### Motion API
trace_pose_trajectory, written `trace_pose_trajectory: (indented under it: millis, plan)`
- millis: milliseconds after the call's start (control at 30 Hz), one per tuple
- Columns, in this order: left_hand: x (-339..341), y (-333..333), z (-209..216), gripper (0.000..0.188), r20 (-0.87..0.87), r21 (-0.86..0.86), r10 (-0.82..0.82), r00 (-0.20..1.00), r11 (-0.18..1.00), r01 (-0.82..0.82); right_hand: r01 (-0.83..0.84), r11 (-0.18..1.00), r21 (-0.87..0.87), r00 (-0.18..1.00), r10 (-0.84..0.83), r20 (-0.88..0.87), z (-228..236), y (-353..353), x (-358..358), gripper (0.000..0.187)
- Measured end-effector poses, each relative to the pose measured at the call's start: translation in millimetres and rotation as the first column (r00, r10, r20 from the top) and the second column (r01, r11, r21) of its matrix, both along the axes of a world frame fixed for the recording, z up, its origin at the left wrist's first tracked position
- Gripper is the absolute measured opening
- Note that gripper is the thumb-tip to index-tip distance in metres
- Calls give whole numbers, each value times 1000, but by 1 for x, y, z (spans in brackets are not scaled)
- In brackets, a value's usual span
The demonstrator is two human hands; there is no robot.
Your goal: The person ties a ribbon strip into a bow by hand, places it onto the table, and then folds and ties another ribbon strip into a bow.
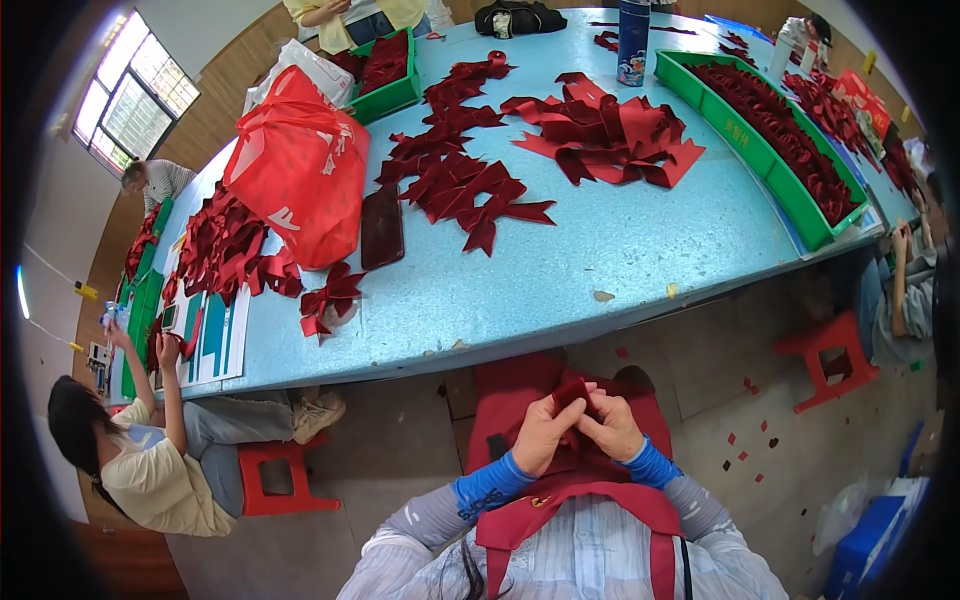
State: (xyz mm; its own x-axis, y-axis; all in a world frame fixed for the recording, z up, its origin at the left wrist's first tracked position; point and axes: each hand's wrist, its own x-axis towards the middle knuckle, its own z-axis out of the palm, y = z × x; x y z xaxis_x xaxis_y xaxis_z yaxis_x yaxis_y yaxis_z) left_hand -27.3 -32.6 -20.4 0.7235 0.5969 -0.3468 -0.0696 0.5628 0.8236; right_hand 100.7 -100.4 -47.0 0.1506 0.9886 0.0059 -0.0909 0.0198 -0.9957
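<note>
Over my lap, just off the table's edge, both hands pinch a small piece of dark red ribbon (571, 392). My left hand (543, 436) is closed on its left side. Close beside it, my right hand (614, 430) grips the other side, thumbs nearly meeting. Much of the ribbon is hidden by my fingers. Under my hands lies a dark red apron (515, 385). Ahead on the blue table (560, 265) are a row of dark red ribbon bows (465, 185) and a loose heap of cut ribbon pieces (620, 135).
A red plastic bag (300, 175) and a dark phone (381, 228) lie left of the bows. Green trays (790, 185) hold more ribbon pieces. A dark blue bottle (632, 45) stands at the back. Other people sit around the table; red stools (280, 480) stand by it.
</note>
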Motion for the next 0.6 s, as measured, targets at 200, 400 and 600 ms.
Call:
trace_pose_trajectory:
  millis: [200,400,600]
  plan:
    - [-1,-4,-1,34,159,-46,76,984,997,-69,5,1000,23,992,-8,127,6,2,1,14]
    - [5,-1,12,32,254,-33,117,960,993,-112,64,997,42,973,-72,219,16,5,3,17]
    - [-1,-1,5,30,230,-162,257,938,961,-224,41,999,23,950,-46,310,12,6,-3,22]
